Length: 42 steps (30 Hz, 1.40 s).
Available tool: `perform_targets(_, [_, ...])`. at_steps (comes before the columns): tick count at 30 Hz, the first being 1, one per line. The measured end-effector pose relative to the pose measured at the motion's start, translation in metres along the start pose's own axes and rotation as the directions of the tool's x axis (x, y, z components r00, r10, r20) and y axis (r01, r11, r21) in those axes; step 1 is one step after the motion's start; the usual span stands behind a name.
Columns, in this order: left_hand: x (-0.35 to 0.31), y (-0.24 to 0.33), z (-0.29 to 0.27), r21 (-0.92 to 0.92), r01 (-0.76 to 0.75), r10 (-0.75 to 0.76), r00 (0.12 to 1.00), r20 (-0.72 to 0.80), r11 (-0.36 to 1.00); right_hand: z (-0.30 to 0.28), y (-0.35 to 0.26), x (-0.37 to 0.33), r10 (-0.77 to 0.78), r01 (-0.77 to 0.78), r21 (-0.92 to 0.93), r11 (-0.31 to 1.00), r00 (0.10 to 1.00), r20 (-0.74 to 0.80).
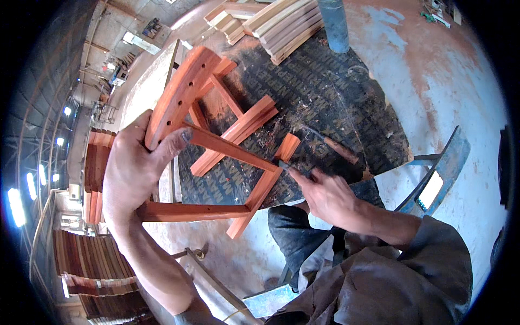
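My left hand [130, 162] is closed around the near end of a curved reddish-brown wooden piece [187, 89] with a row of dark holes. This piece appears joined to a wooden frame, whose slim rails [235, 149] run to a crosspiece [262, 187]. My right hand [330, 200] pinches a small dark-grey tool [283, 164], its tip against the joint of the upper rail and the crosspiece. The fingers hide the rest of the tool, and its kind is unclear. Beyond, another reddish wooden frame [238, 132] lies on the dark worktable [319, 92].
A wooden-handled tool [340, 150] with a thin metal end lies right of the frame. Pale wood strips [284, 27] are stacked at the far edge beside a blue post [334, 27]. Stacked wooden pieces [92, 254] stand at left; a bluish metal piece [444, 173] stands at right.
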<state>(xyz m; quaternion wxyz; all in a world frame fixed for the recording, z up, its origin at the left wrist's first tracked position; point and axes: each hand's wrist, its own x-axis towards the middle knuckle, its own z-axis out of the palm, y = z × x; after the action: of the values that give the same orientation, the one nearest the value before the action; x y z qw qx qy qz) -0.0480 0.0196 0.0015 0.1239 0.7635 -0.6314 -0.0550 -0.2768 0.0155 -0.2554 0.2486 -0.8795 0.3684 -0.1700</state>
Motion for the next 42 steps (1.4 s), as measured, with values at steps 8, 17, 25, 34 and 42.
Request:
perform_targets(8, [0.008,-0.015,0.004,0.038,-0.050,0.051,0.999,-0.015,0.998,0.013,0.005,0.002,-0.029,0.030,0.025,0.999,0.999,-0.041])
perform_targets(17, [0.004,-0.023,0.007,0.079,-0.136,0.140,0.989,-0.048,0.988,0.016,0.005,0.004,-0.088,0.093,0.031,0.995,0.988,-0.127])
perform_targets(25, [0.005,-0.025,0.003,0.109,-0.193,0.202,0.976,-0.078,0.975,0.017,0.005,-0.022,0.020,0.003,0.208,0.978,0.994,-0.107])
perform_targets(34, [0.012,-0.035,0.004,0.179,-0.273,0.287,0.956,-0.059,0.945,0.029,-0.021,-0.024,-0.053,0.055,0.148,0.987,0.998,-0.021])
perform_targets(42, [0.013,-0.040,0.004,0.096,-0.308,0.315,0.947,-0.066,0.947,0.031,-0.031,0.001,-0.037,0.042,0.124,0.991,0.998,-0.044])
